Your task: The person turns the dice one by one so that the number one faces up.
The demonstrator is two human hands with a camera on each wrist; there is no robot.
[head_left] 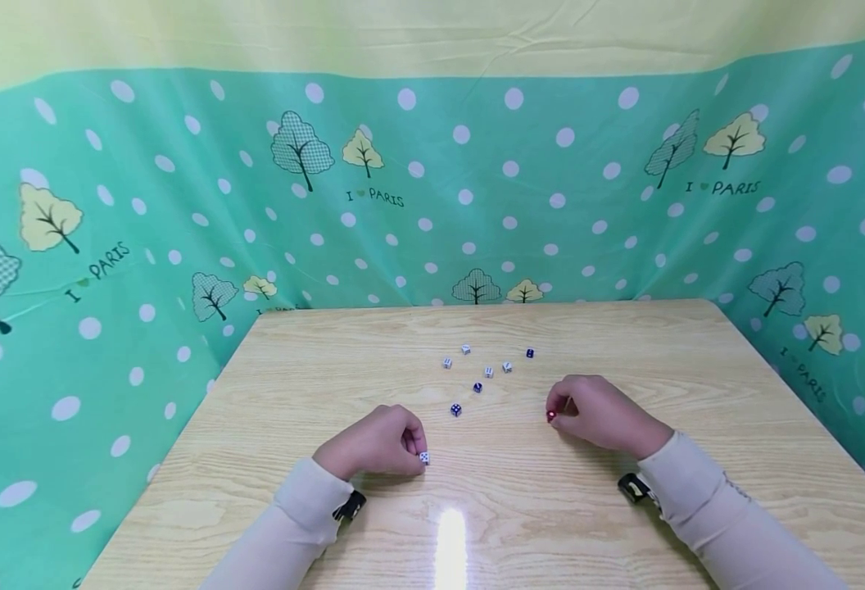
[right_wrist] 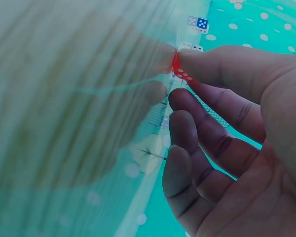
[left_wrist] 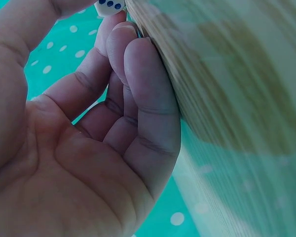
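Note:
Low over the near middle of the table, my left hand [head_left: 378, 442] pinches a white die [head_left: 424, 458] between thumb and index finger. In the left wrist view that white die [left_wrist: 110, 7] shows blue pips at the top edge, and the other fingers curl close to the wood. Farther right, my right hand [head_left: 600, 415] pinches a red die [head_left: 551, 416] right at the tabletop. The right wrist view shows the red die [right_wrist: 181, 70] with white pips, partly hidden by the thumb. Between and beyond the hands lie loose dice, among them a blue die [head_left: 456, 410] nearest the left hand.
Another blue die [head_left: 477, 388] lies near the middle, and a dark blue die [head_left: 530, 353] is farther back. Several white dice, including one white die [head_left: 447, 363], are scattered around them. The wooden table [head_left: 292, 369] meets a green dotted curtain [head_left: 373, 246] at its back and sides.

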